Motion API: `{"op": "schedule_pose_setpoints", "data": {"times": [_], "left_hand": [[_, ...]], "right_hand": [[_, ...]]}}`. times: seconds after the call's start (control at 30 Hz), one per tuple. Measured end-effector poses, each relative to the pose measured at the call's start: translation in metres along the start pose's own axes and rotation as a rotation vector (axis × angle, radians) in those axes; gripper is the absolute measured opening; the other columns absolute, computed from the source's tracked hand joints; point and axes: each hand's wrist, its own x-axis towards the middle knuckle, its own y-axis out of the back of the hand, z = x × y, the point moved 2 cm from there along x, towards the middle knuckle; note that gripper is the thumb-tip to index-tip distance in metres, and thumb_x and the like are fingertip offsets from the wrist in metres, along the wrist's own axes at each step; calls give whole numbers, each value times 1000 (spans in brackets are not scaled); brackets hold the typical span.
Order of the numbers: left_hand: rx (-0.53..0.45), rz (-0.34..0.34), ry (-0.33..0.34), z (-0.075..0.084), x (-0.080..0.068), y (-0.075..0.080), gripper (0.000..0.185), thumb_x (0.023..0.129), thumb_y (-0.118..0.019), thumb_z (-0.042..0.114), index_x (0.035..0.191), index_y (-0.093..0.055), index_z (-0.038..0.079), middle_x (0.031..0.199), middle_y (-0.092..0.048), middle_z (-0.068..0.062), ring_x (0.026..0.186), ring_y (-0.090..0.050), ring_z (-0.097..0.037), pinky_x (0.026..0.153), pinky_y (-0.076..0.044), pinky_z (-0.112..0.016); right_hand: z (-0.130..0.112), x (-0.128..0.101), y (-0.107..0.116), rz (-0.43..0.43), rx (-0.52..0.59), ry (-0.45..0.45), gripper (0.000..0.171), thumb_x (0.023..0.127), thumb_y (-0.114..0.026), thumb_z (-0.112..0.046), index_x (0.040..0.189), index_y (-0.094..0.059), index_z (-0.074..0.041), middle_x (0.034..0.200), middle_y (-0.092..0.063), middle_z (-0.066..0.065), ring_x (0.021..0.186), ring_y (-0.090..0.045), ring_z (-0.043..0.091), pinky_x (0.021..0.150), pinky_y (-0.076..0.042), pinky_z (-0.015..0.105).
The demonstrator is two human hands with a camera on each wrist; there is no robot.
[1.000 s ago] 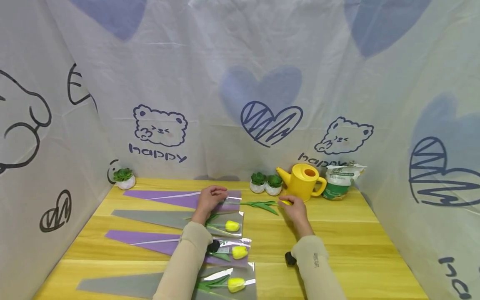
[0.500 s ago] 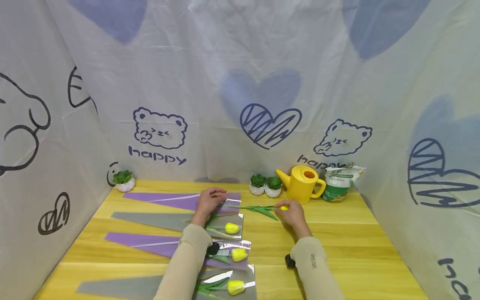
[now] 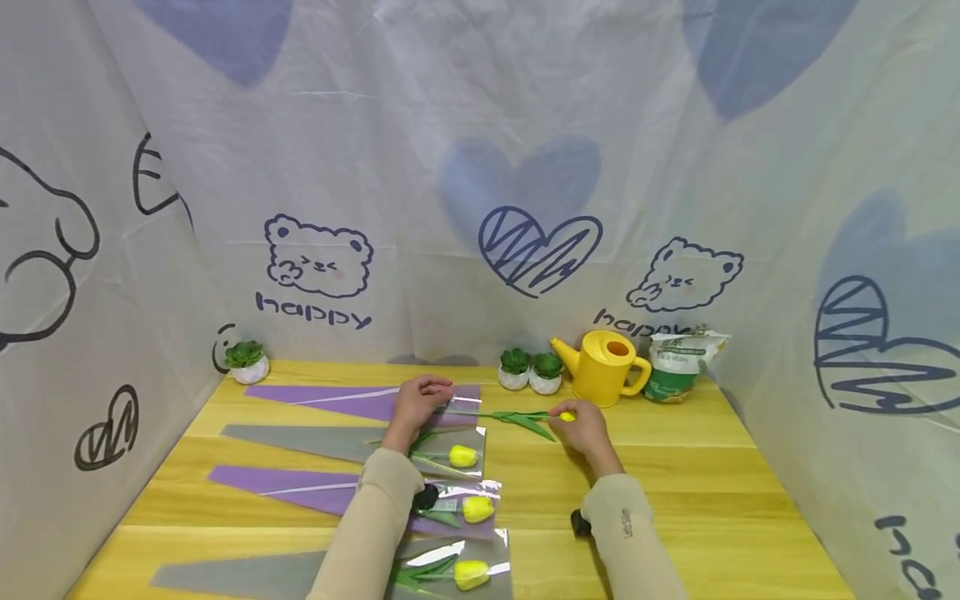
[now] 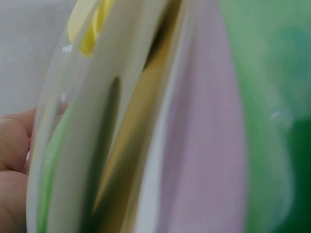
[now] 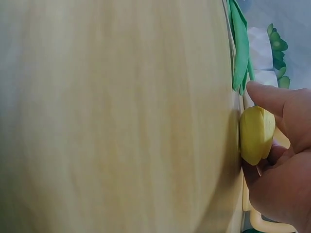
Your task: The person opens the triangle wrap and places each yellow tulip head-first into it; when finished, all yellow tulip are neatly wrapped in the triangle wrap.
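At the back of the table, my right hand (image 3: 588,427) pinches a yellow tulip (image 3: 523,418) close below its bloom. In the right wrist view the yellow bloom (image 5: 255,135) sits between thumb and fingers, low over the wood. The tulip lies level, its stem pointing left into the mouth of a purple flower sleeve (image 3: 330,400). My left hand (image 3: 418,404) holds that sleeve near its clear-film end, thumb and forefinger curled; the exact grip is partly hidden. Close, blurred film fills the left wrist view, with fingers (image 4: 12,145) at its left edge.
Nearer me lie a grey sleeve (image 3: 300,442), a purple sleeve (image 3: 277,483) and another grey sleeve (image 3: 240,571), each with a yellow tulip. Behind stand small potted succulents (image 3: 514,379), a yellow watering can (image 3: 602,371) and a green-white bag (image 3: 675,379). Another succulent (image 3: 247,371) stands far left.
My right hand has shifted slightly left with the tulip between the first and second frames, then held nearly still. My left hand stays at the sleeve's mouth.
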Motion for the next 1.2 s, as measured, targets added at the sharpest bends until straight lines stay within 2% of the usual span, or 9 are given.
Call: {"op": "schedule_pose_setpoints", "data": {"times": [0.2, 0.4, 0.63, 0.77, 0.9, 1.2], "left_hand": [[26, -6, -15, -1, -1, -1, 22, 92, -76, 0, 112, -74, -6, 97, -79, -16, 83, -71, -12, 73, -54, -20], [50, -5, -19, 0, -2, -2, 23, 92, -76, 2, 113, -74, -6, 99, -79, -17, 89, -73, -19, 78, -56, -25], [49, 0, -5, -5, -7, -1, 20, 92, -77, 3, 111, -75, -3, 97, -78, -13, 83, -70, -14, 75, -54, -22], [54, 2, -11, -8, -9, -1, 19, 92, -77, 3, 110, -75, -2, 98, -78, -15, 84, -70, -14, 74, -53, -20], [52, 4, -16, -8, -7, 0, 19, 92, -77, 3, 110, -75, -3, 98, -78, -17, 84, -71, -14, 73, -53, -19], [51, 4, 2, -4, -1, -3, 21, 91, -77, 3, 112, -75, -3, 96, -79, -12, 83, -69, -12, 73, -53, -18]], "right_hand": [[0, 1, -1, 18, -6, 14, 8, 95, -74, -13, 98, -79, -8, 119, -72, 16, 124, -60, 40, 107, -45, 58], [-1, 2, -1, 32, -2, 21, 8, 95, -73, -12, 99, -79, -7, 119, -73, 16, 124, -60, 41, 107, -45, 57], [2, -2, -5, 34, 6, 18, 9, 95, -73, -14, 99, -79, -8, 118, -74, 15, 126, -60, 41, 108, -44, 59], [4, -4, -8, 40, 15, 24, 8, 95, -73, -12, 99, -79, -8, 116, -75, 14, 124, -61, 41, 107, -45, 59], [5, -3, -10, 56, 18, 34, 8, 94, -74, -11, 99, -79, -7, 115, -75, 15, 122, -62, 41, 107, -46, 58], [2, 1, -8, 62, -11, 37, 7, 95, -73, -11, 99, -77, -7, 116, -73, 15, 122, -61, 40, 107, -45, 56]]}}
